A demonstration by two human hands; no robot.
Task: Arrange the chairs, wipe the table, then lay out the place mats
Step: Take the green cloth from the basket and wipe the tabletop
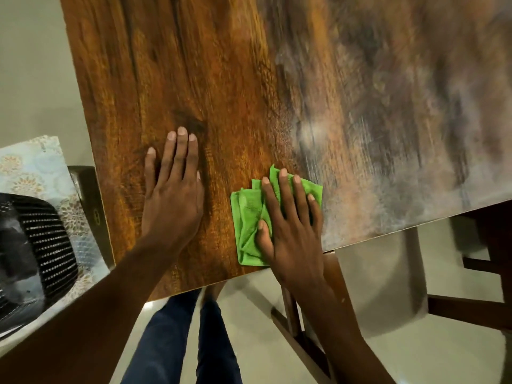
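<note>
A wooden table (227, 79) with strong grain fills most of the head view. A folded green cloth (248, 214) lies on it near the front edge. My right hand (288, 217) presses flat on the cloth with straight, spread fingers. My left hand (173, 189) rests flat on the bare wood just left of the cloth, fingers straight. The right part of the tabletop (401, 120) looks pale and streaky.
A chair with a patterned seat cushion (30, 167) stands at the left; a black mesh basket (33, 245) sits on it. Dark wooden chair frames (471, 309) show under the table's right edge. My legs in blue jeans (177, 342) stand on pale floor.
</note>
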